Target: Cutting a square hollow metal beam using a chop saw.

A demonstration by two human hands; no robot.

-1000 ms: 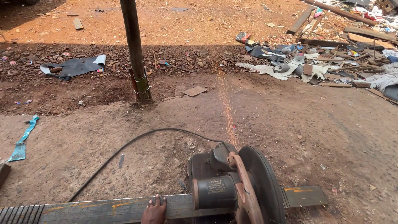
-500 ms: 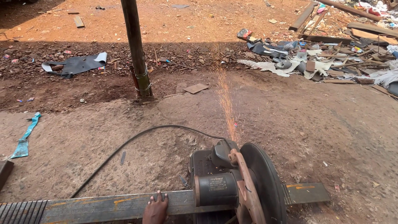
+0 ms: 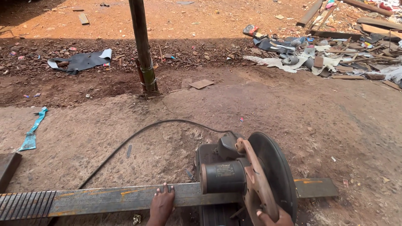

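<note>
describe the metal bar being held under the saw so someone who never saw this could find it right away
Start at the chop saw with its big dark disc, low in the view. The metal bar runs flat through it, left to right. The left hand presses on it; unlike the thin black cable curving behind, it is straight, grey, with orange streaks.

A dark pole (image 3: 143, 50) stands upright in the dirt ground (image 3: 293, 113). A grey sheet (image 3: 81, 60) lies left of it, scrap rubble (image 3: 335, 54) far right, a blue strip (image 3: 32, 134) near the left edge.
</note>
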